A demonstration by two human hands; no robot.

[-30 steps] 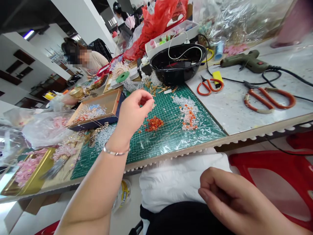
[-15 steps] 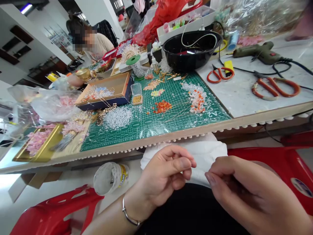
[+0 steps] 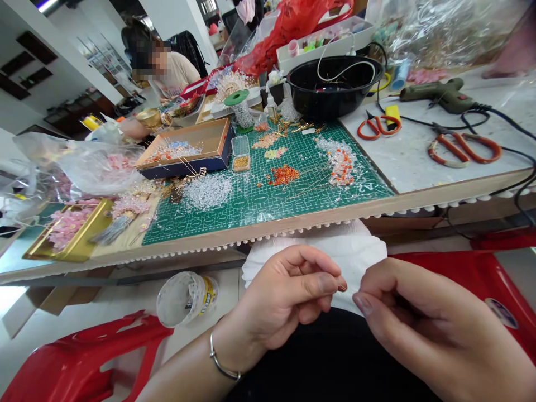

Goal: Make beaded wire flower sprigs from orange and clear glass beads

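Note:
My left hand [image 3: 295,293] is closed in a pinch, thumb against the forefinger. A faint thin line shows at its fingertips, too fine to name. Close by on the right, my right hand [image 3: 422,318] also pinches thumb to forefinger; anything between them is hidden or too small to see. The two sets of fingertips are slightly apart, above my lap and a white cloth [image 3: 355,251]. Beyond them, a green cutting mat [image 3: 251,206] bears orange beads [image 3: 285,175], clear beads [image 3: 208,190], a mixed clear-and-orange bead pile [image 3: 341,162] and several thin wires.
At the right lie orange-handled pliers [image 3: 464,148], smaller orange-handled cutters [image 3: 379,127] and a green glue gun [image 3: 439,95]. A black basin [image 3: 330,89] stands behind the mat. Below the table edge are a white bucket [image 3: 178,301] and red stools [image 3: 84,352]. Another person [image 3: 176,72] sits across the table.
My left hand has shifted slightly right, and its fingertips are closer to my right hand's. Both stay pinched. The view has shifted a little.

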